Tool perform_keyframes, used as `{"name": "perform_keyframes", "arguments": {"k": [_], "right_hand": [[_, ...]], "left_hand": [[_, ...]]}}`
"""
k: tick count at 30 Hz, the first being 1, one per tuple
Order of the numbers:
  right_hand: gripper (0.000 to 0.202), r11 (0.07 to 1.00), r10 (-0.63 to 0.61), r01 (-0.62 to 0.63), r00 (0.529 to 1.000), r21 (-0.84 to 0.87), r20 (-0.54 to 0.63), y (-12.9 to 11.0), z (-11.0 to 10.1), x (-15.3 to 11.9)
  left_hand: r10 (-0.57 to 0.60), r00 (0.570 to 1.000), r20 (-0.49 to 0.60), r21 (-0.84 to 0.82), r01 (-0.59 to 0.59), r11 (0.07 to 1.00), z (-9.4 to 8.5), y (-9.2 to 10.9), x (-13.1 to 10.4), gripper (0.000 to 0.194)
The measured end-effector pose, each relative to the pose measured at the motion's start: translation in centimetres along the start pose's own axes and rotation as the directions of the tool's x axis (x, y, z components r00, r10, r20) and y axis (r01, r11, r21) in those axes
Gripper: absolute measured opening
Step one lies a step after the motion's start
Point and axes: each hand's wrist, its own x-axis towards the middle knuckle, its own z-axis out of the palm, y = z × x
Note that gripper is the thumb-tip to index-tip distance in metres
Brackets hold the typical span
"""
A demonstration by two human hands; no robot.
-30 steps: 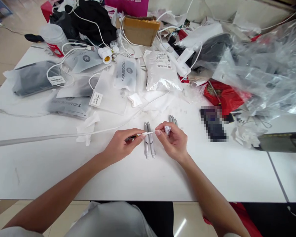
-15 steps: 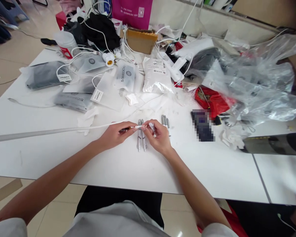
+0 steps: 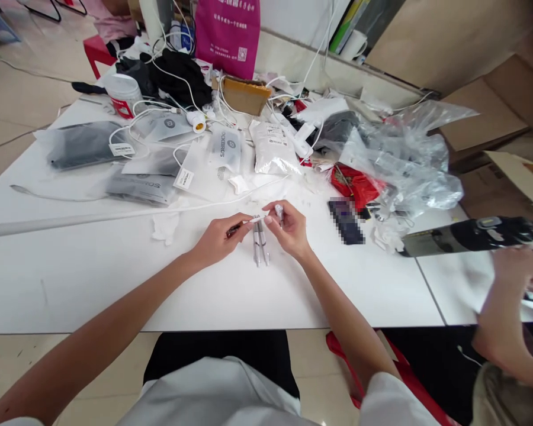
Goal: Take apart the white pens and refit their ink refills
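Note:
A slim white pen part (image 3: 256,219) with small dark print spans the gap between my hands. My left hand (image 3: 220,239) pinches it, with a dark section (image 3: 233,230) showing among the fingers. At the other end, my right hand (image 3: 289,229) has thumb and fingertips close together; whether they touch the white part I cannot tell. A short silver pen piece (image 3: 279,210), likely a cap, sticks up from the right hand's fingers. Beneath the hands, two silver-grey pens (image 3: 261,245) lie side by side on the white table (image 3: 195,302), their upper ends partly covered.
Bagged parcels (image 3: 140,186) and a white package (image 3: 273,148) lie behind my hands. A phone (image 3: 346,222) and red bag (image 3: 357,186) sit right. A white cable (image 3: 93,219) crosses the left side. Another person's hands (image 3: 517,266) are near a dark cylindrical device (image 3: 466,234).
The camera view has shifted and turned, bringing another person's hands into view. Print now shows on the white pen part. Pens formerly seen beside my right hand are out of sight.

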Motion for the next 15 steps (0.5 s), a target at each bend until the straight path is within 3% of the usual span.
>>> {"name": "perform_keyframes", "arguments": {"k": [3,7,11,15], "right_hand": [[0.046,0.994,0.013,0.008,0.984,0.113,-0.178,-0.4,0.2,1.5],[0.049,0.983,-0.003,0.073,0.926,0.171,-0.377,0.3,-0.1,2.3],[0.051,0.974,0.111,-0.031,0.928,0.222,-0.356,1.4,-1.2,1.7],[0.044,0.956,0.097,-0.001,0.944,0.293,-0.315,1.6,-1.2,1.2]], "left_hand": [[-0.016,0.999,-0.032,-0.055,0.014,0.998,0.0,0.0,0.1,0.04],[-0.043,0.998,-0.048,-0.064,0.04,0.997,0.0,-0.3,0.2,0.04],[-0.051,0.998,-0.049,0.026,0.052,0.998,0.3,-0.4,0.3,0.042],[-0.058,0.998,-0.039,0.11,0.062,0.992,0.5,-0.5,0.3,0.042]]}}
